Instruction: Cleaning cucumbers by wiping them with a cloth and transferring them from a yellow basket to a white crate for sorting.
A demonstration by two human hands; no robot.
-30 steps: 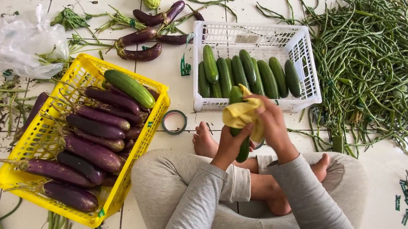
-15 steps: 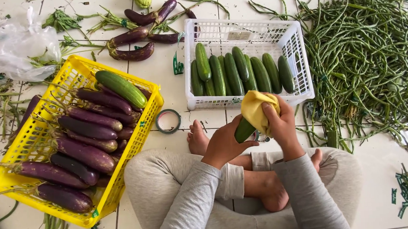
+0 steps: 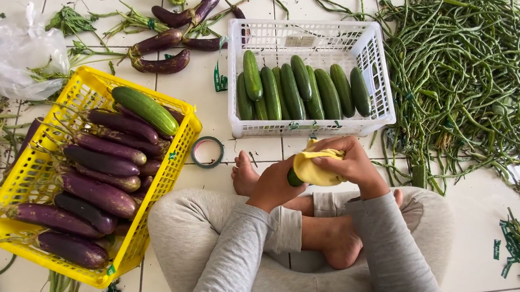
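We sit cross-legged on the tiled floor (image 3: 209, 101) with a cucumber (image 3: 294, 177) held over our lap, just in front of the white basket (image 3: 382, 84). Our left hand (image 3: 273, 186) is closed around the cucumber's near end, and our right hand (image 3: 348, 161) grips a yellow cloth (image 3: 314, 168) wrapped over most of it — only a short dark-green stretch shows between the two hands. From that stretch the long axis seems to run roughly left to right, tilted a little, with the covered end towards the right hand; which end is the stem we cannot tell. Inside the white basket lie more cucumbers (image 3: 301, 89), side by side, their long axes pointing away from us. To our left a yellow basket (image 3: 10, 185) holds purple eggplants (image 3: 96, 165) lying at a slant, with one green cucumber (image 3: 145, 110) on top. A roll of tape (image 3: 207, 151) lies on the floor between the two baskets. Beyond them are a few loose eggplants (image 3: 169, 43) — and to the right a wide heap of long beans (image 3: 466, 73). A crumpled clear plastic bag (image 3: 7, 53) sits at the far left.
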